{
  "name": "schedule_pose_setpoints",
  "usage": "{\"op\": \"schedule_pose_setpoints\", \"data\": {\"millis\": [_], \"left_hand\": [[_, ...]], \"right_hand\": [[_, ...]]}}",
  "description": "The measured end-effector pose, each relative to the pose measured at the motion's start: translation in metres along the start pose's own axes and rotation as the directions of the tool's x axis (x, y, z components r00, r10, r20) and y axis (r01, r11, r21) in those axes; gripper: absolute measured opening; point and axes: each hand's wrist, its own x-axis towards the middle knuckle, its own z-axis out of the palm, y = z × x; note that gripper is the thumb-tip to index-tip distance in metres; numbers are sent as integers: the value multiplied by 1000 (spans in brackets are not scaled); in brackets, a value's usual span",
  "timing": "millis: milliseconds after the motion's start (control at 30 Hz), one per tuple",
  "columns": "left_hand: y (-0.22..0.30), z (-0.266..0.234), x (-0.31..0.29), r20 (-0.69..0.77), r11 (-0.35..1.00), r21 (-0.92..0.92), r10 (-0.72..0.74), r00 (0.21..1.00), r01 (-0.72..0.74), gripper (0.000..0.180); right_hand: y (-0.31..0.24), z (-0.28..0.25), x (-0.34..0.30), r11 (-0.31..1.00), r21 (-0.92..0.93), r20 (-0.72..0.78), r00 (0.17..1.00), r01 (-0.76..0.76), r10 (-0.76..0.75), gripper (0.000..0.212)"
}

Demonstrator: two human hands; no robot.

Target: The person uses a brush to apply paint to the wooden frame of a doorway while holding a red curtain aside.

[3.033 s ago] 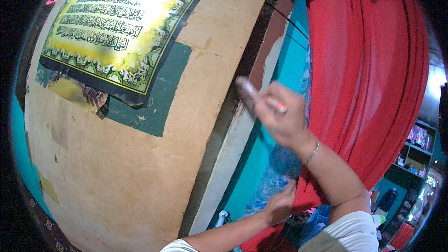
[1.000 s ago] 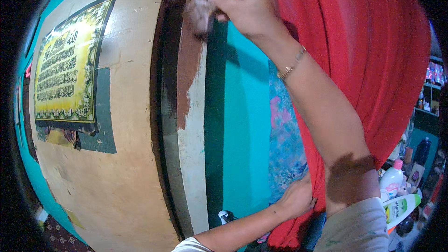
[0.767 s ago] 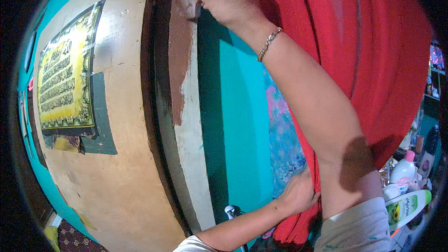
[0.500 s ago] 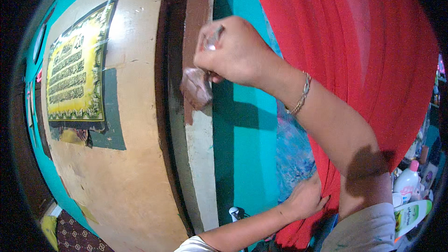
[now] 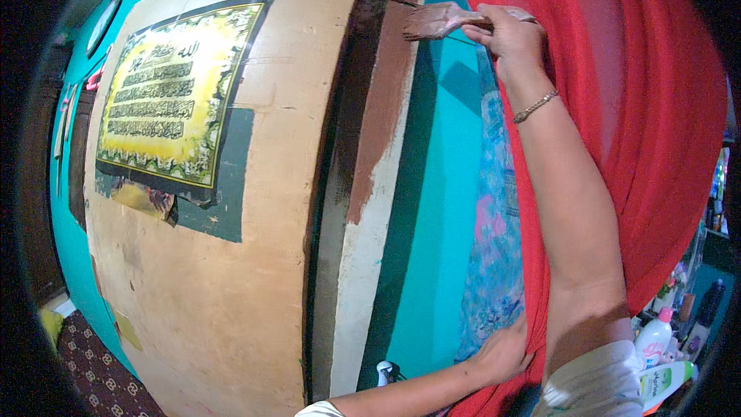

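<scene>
My right hand (image 5: pixel 515 40) is raised at the upper right, its fingers closed round the handle of a paintbrush (image 5: pixel 438 22). The brush points left, its bristles coated in brown paint and at the upper part of a door frame post (image 5: pixel 363 278). Brown paint (image 5: pixel 386 100) covers the top of this post, ending in a ragged edge above bare whitish surface. Lower down, my left hand (image 5: pixel 503 354) grips the edge of a red curtain (image 5: pixel 617 108); some of its fingers are hidden in the cloth.
A tan door panel (image 5: pixel 255 301) with a yellow framed-style poster (image 5: pixel 174 93) fills the left. Behind the post runs a turquoise wall (image 5: pixel 432 216), beside blue patterned cloth (image 5: pixel 494 262). Bottles (image 5: pixel 656 336) crowd the lower right. Patterned flooring (image 5: pixel 96 371) shows lower left.
My right hand has lifted the paintbrush up and to the right, turning it from pointing down to pointing left. My left hand stays at the curtain. The view has shifted.
</scene>
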Motion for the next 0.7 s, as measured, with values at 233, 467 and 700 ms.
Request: {"op": "schedule_pose_setpoints", "data": {"millis": [233,467,700], "left_hand": [[-6,-6,-16,-85,996,-23,88,992,-90,70],[-13,-29,-25,65,997,54,56,996,-59,78],[-29,-40,-37,84,993,115,-12,996,2,74]], "right_hand": [[0,-1,43,1000,3,-124,992,23,-22,18],[5,29,71,998,38,-196,980,42,-33,18],[30,15,75,521,-667,362,843,532,-398,17]]}}
